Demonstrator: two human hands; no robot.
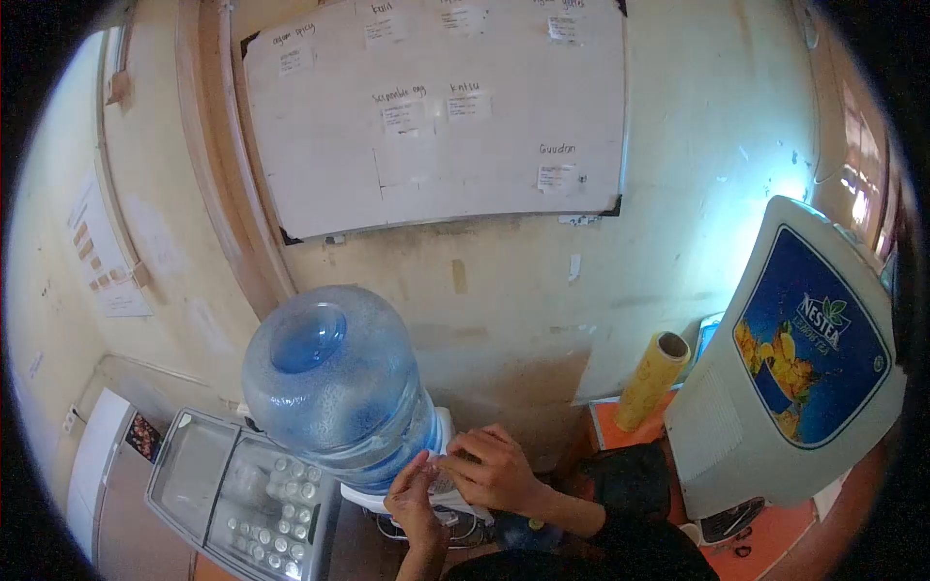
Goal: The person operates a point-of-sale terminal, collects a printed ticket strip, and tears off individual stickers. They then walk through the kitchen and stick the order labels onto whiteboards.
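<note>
My left hand (415, 499) and my right hand (492, 470) are raised close together at the lower middle, just in front of a blue water bottle (334, 378) that stands upside down on a white dispenser (446, 426). The fingertips of both hands are pinched around something small and whitish (433, 462) between them. It is too small to make out. Dark sleeves show at the bottom edge.
A whiteboard (436, 126) with labels hangs on the wall. At lower left, a glass-topped freezer (194, 465) holds round-topped items. On the right stand a yellow roll (651, 382) and a Nestea machine (785, 358) on an orange surface (775, 542).
</note>
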